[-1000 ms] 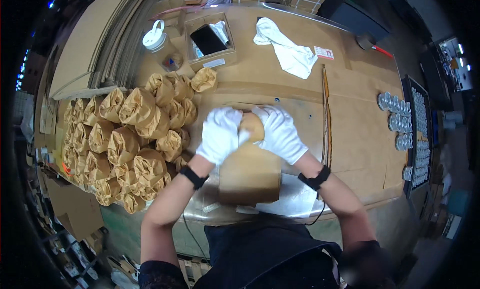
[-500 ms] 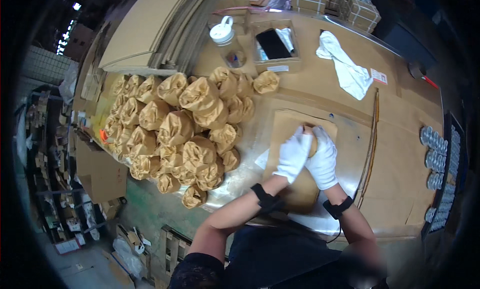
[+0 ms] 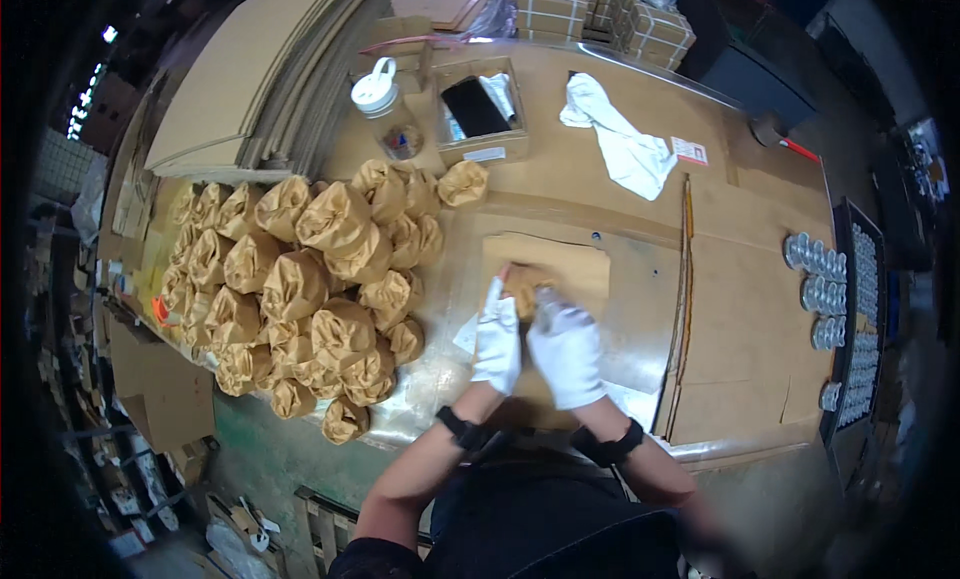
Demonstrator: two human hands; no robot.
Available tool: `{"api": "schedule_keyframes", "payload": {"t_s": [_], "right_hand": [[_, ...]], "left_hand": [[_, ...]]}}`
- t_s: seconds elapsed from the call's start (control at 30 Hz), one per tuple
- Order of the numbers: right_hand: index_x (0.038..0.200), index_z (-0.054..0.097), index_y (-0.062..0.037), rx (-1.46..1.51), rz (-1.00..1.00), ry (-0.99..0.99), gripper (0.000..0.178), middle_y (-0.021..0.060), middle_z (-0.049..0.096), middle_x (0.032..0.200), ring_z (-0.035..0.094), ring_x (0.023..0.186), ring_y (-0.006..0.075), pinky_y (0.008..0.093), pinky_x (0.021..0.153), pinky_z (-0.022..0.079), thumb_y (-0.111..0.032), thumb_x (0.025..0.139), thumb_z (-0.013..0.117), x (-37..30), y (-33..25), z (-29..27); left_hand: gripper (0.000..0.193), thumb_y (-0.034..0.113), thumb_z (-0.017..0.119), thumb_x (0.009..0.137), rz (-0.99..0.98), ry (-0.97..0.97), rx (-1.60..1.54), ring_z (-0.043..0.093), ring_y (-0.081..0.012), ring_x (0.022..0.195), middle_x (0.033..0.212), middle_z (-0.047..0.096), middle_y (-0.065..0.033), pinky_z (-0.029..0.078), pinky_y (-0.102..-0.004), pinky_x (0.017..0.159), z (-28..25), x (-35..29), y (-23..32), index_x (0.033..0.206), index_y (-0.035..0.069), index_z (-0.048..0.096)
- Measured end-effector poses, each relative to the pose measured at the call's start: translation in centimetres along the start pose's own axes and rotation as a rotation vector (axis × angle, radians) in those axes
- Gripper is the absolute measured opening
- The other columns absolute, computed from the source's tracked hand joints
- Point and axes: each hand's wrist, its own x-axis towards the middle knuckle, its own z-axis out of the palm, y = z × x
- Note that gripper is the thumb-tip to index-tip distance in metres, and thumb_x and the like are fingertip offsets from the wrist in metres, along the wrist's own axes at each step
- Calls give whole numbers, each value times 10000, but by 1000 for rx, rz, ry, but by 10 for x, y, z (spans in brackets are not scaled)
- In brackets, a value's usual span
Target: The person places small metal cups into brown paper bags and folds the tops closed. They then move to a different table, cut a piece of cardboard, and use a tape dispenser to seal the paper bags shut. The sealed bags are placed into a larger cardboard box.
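While the left hand (image 3: 499,339) grasps a brown-paper bundle (image 3: 525,285) over flat kraft paper (image 3: 588,269) | right hand (image 3: 565,351) blurred, cannot tell whether its fingers grip | risk: bundle could spring open if left pressure slackens

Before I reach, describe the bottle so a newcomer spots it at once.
On the left of the table, find the heap of brown paper bundles. Beyond it, beside the open box holding a black phone, stands the bottle: see-through, with a white looped lid nothing nearby has.
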Motion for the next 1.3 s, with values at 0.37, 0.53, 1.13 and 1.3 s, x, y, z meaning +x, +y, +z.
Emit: {"api": "schedule_keyframes", "payload": {"t_s": [0.37, 0.53, 1.13, 1.3], "right_hand": [[906, 735, -97, 68, -258, 216, 176, 90, 745, 972, 702, 927, 289, 417, 860, 559, -74, 756, 645, 17, 105, -66], [859, 754, -70, -96, 321, 470, 170, 192, 709, 849, 685, 783, 362, 450, 725, 560, -93, 799, 596, 19, 290, -154], [946, 698, -65, -167, 841, 495, 292, 175, 736, 915, 711, 854, 361, 413, 792, 566, -186, 686, 755, -29, 594, -286], [765, 693, -47, -145, 534, 265, 158, 187, 717, 829, 714, 793, 334, 393, 737, 571, -161, 670, 750, -21, 401, -233]], "left_hand": [[510, 183, 604, 944, -251, -72, 17, 636, -326, 1098, 1292, 555, -131, 631, -468, 719, -21, 128, -1, 1414, 209, 408], [712, 113, 540, 973, -249, 123, 172, 710, -278, 784, 1216, 630, -179, 589, -340, 574, -15, 184, -1, 1592, 112, 188], [595, 316, 794, 659, 635, -813, 1415, 555, -380, 1129, 1264, 551, -176, 459, -554, 920, -15, -87, 24, 1164, 84, 580], [409, 185, 791, 688, 762, -688, 1436, 575, -355, 1139, 1286, 562, -144, 474, -527, 927, -19, -103, 5, 1059, 98, 642]]}}
